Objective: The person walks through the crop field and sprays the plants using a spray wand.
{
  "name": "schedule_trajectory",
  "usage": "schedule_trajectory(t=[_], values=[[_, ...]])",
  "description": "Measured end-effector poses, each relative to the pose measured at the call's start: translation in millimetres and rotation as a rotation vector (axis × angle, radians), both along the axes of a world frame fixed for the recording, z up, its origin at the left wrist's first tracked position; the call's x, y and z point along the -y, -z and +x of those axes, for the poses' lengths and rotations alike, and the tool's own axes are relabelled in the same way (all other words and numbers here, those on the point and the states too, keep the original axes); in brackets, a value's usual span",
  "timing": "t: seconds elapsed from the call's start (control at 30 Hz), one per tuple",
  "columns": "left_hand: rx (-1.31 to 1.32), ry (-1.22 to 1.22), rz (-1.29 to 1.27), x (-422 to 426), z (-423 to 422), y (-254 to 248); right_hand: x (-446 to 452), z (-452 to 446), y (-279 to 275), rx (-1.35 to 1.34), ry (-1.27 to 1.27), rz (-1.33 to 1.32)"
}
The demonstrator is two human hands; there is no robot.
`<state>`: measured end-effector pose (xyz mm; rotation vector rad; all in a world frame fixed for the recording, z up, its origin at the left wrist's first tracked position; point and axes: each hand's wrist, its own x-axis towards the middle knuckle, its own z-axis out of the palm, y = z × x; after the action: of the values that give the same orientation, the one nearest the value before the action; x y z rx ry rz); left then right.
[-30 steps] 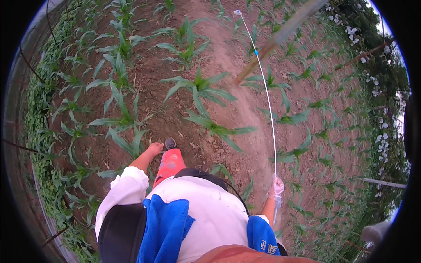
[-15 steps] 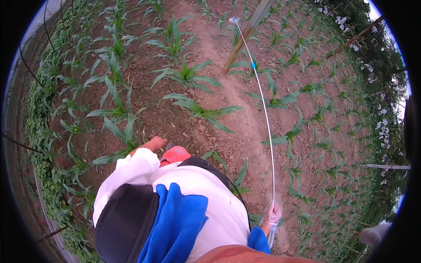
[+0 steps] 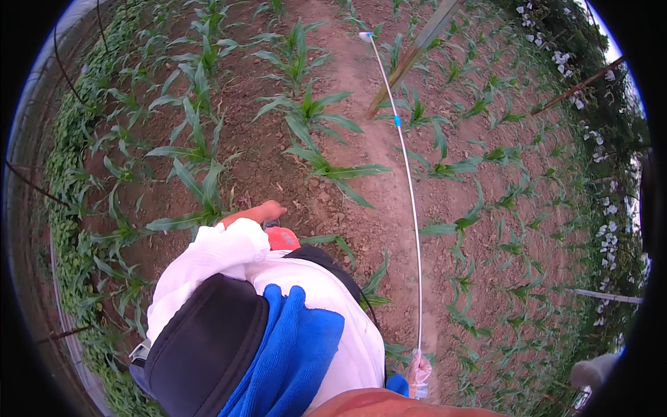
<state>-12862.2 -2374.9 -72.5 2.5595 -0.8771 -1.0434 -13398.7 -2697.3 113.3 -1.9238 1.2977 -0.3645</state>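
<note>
My right hand (image 3: 419, 373), in a thin clear plastic glove, is closed round the lower end of a long thin white pole (image 3: 412, 201). The pole reaches far forward over the soil, with a blue joint (image 3: 397, 121) partway along and a white head (image 3: 365, 36) at its far tip. My left hand (image 3: 273, 210) is at the end of a white sleeve (image 3: 215, 254), above a red item (image 3: 282, 238) I cannot identify. The left fingers are too small to read. A blue towel (image 3: 292, 340) and a black padded piece (image 3: 208, 340) lie over my white shirt.
Rows of young corn plants (image 3: 325, 169) grow on brown soil on both sides of a bare dirt path (image 3: 361, 76). A slanted post (image 3: 410, 62) stands ahead beside the pole. Low leafy growth (image 3: 69, 174) lines the left, and white bags or blossoms (image 3: 608, 240) hang at the right.
The plants have shifted slightly in view. My right hand and the pole's lower end have moved left and down. My left hand has moved up and to the right.
</note>
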Motion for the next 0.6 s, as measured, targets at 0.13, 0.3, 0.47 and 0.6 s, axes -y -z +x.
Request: schedule_trajectory(t=[0.13,0.3,0.47,0.6], values=[[0.008,0.023,0.051,-18.6,-12.0,-11.8,10.1,-15.8,7.7,-0.042,0.021,0.120],[0.241,0.219,0.018,-60.6,-12.3,34.7,32.8,-1.4,12.4,-0.085,-0.133,0.057],[0.233,0.116,0.030,-91.9,-24.8,57.1,61.4,32.6,35.9,0.036,-0.167,0.052],[0.002,-0.262,0.070,-92.6,-47.6,-17.6,70.6,59.0,51.9,0.139,-0.192,0.054]])
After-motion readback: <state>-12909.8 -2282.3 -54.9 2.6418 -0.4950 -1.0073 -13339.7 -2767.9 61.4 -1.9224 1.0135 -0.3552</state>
